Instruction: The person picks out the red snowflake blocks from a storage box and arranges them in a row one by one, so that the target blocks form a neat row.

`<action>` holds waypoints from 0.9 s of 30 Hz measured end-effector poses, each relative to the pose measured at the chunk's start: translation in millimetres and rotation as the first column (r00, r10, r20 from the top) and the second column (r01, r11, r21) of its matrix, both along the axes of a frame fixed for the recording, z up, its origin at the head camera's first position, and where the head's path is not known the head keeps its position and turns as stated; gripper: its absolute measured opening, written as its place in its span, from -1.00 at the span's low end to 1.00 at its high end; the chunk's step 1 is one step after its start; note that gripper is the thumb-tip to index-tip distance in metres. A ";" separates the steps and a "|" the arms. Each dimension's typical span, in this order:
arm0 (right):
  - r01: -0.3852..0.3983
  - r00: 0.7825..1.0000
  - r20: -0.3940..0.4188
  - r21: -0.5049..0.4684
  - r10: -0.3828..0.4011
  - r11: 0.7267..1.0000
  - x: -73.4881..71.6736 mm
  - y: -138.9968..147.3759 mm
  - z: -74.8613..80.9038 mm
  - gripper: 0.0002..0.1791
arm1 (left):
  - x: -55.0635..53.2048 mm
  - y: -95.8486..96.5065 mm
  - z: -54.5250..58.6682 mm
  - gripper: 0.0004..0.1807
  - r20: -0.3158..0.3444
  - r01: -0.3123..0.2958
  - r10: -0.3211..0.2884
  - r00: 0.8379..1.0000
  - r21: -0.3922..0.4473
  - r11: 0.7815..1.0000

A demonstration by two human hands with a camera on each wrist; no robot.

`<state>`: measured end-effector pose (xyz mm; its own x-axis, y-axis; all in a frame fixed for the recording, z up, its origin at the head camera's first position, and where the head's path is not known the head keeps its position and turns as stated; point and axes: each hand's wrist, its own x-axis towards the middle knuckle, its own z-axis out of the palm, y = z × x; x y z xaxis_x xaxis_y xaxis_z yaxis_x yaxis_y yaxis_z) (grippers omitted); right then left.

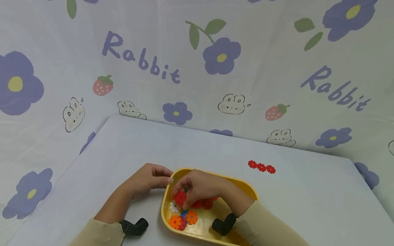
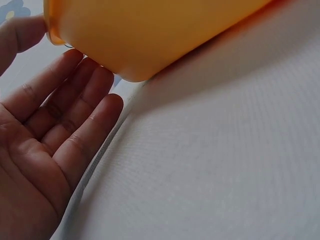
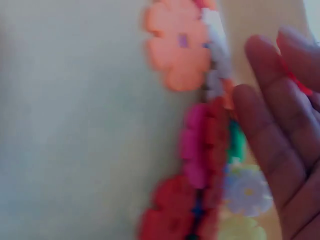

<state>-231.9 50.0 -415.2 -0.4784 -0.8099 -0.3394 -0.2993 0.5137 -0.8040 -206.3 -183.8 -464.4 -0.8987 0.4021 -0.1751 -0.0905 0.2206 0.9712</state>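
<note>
A yellow plastic tray point(image 1: 205, 225) holds several small notched flower discs. My left hand point(image 1: 147, 178) is at the tray's far left corner, thumb on the rim and fingertips against the outer wall, as the left wrist view shows below the tray's side point(image 2: 135, 45). Inside the tray, my right hand point(image 1: 201, 186) pinches a red flower disc point(image 1: 180, 197) between thumb and fingers. Around it lie a white disc point(image 1: 175, 206), orange discs point(image 1: 192, 217) and more red ones point(image 1: 207, 204). In the right wrist view, only a red sliver shows beside the thumb.
Three red discs point(image 1: 261, 167) joined in a row lie on the white table point(image 1: 307, 191), beyond the tray to the right. A white cloth point(image 1: 197, 89) printed with flowers and rabbits hangs behind the table. Black wrist-camera pieces point(image 1: 135, 227) stick out from both sleeves.
</note>
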 end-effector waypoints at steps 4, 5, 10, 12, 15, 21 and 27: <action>0.022 0.999 -0.026 -0.031 -0.022 0.999 1.7 6.9 16.2 -0.65 | -0.7 0.5 -1.0 -0.58 0.003 0.003 -0.003 1.000 -0.001 1.000; 0.041 0.999 -0.022 -0.053 -0.042 0.998 2.1 10.1 22.3 -0.65 | -0.9 0.7 -1.2 -0.59 0.004 0.004 -0.004 1.000 0.001 1.000; 0.159 0.986 0.000 -0.251 -0.164 0.955 2.3 37.6 55.7 -0.64 | -1.0 1.8 -0.9 -0.59 0.007 -0.006 0.006 1.000 0.000 1.000; 0.185 0.978 -0.027 -0.327 -0.205 0.927 2.5 54.1 65.5 -0.64 | -0.5 1.8 -0.1 -0.59 0.005 -0.010 0.010 1.000 -0.013 1.000; 0.241 0.949 -0.096 -0.388 -0.299 0.890 5.1 85.5 72.3 -0.64 | 0.7 2.7 0.3 -0.59 0.008 -0.007 0.007 1.000 -0.029 1.000; 0.477 0.798 -0.149 -0.435 -0.584 0.764 4.4 156.5 61.2 -0.57 | 1.4 3.5 1.0 -0.57 0.011 -0.010 0.010 1.000 -0.052 0.999; 0.704 0.548 -0.253 -0.375 -0.797 0.603 -13.1 220.5 32.7 -0.48 | 0.5 4.5 -0.7 -0.55 0.006 -0.021 0.022 1.000 -0.064 0.998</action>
<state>-245.1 270.5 -382.5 -0.9857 -0.1163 0.1222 -0.1655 0.5264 -0.8340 -205.8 -179.4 -465.1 -0.9058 0.3705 -0.2057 -0.1023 0.2799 0.9546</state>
